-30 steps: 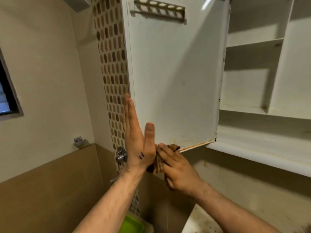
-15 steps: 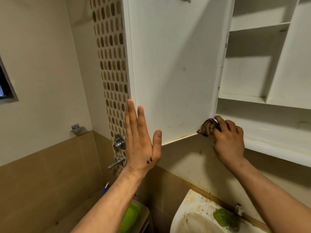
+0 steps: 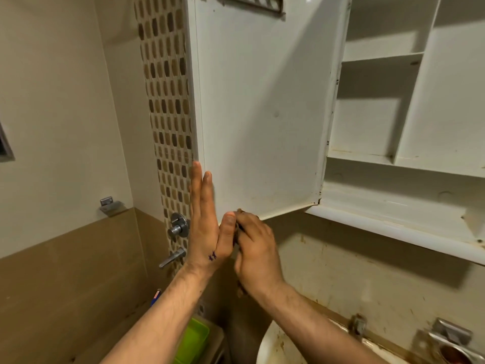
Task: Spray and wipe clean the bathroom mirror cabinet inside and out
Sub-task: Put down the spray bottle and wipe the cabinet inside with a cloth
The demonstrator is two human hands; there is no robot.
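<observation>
The white cabinet door [image 3: 262, 109] hangs swung open to the left, its inner face toward me, with brown grime along its bottom edge. My left hand [image 3: 207, 227] is flat, fingers straight, pressed against the door's outer free edge near the bottom corner. My right hand [image 3: 256, 250] is curled around a brown patterned cloth [image 3: 237, 233], mostly hidden by the fingers, at the door's lower left corner right beside my left thumb. The open cabinet [image 3: 409, 143] with bare white shelves fills the upper right.
A stained washbasin [image 3: 278, 345] sits below my right arm. Chrome taps [image 3: 178, 227] stick out of the mosaic tile strip left of the door. A green tub [image 3: 194, 340] stands below. A metal holder [image 3: 451, 340] is fixed on the wall at the lower right.
My right hand with the cloth has slid left along the door's bottom edge, from the hinge side back to the free corner. My left hand stays flat on the door edge.
</observation>
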